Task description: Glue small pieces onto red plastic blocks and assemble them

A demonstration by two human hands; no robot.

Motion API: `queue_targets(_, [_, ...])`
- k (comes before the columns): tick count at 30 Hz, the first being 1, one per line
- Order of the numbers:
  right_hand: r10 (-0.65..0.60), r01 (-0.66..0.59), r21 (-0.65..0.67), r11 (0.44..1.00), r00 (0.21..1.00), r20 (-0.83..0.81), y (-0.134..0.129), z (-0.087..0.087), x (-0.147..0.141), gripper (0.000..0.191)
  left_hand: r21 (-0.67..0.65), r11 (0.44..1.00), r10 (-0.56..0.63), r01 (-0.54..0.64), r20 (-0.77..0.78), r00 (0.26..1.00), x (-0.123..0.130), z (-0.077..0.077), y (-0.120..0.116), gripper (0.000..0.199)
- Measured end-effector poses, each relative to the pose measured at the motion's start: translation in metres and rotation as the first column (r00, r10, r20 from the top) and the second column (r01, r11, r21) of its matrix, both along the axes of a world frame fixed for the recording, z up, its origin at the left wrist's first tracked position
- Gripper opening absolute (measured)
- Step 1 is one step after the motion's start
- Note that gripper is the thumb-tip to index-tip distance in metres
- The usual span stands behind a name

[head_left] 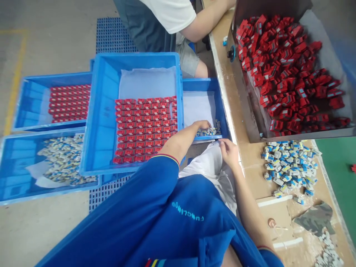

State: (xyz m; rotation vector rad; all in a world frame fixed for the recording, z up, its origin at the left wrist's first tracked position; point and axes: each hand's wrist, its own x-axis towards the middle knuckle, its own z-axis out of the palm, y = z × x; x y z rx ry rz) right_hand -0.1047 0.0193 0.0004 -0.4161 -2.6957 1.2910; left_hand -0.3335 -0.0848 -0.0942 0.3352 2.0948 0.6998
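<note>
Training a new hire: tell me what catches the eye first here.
The red plastic parts heaped in the metal bin at right strike first. Next come the neat red rows in the central blue crate, then the left hand in a smaller blue crate beside it.

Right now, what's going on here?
A person's left hand is at a small pile of white-and-blue pieces in a small blue tray, while their right hand is on a white cloth just below the tray. Beside them, a larger blue crate holds neat rows of red parts. More red parts lie heaped in a metal bin on the bench, and a co-worker's arm reaches along the bench's far end.
</note>
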Motion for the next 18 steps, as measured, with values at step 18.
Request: queue_targets(18, [-0.101, -0.127, 0.301, 0.945, 0.762, 0.639, -0.021, -0.124, -0.171, 0.044, -0.402, 0.709, 0.534, -0.58, -0.231, 0.813, 0.044, -0.02, -0.026, 0.053])
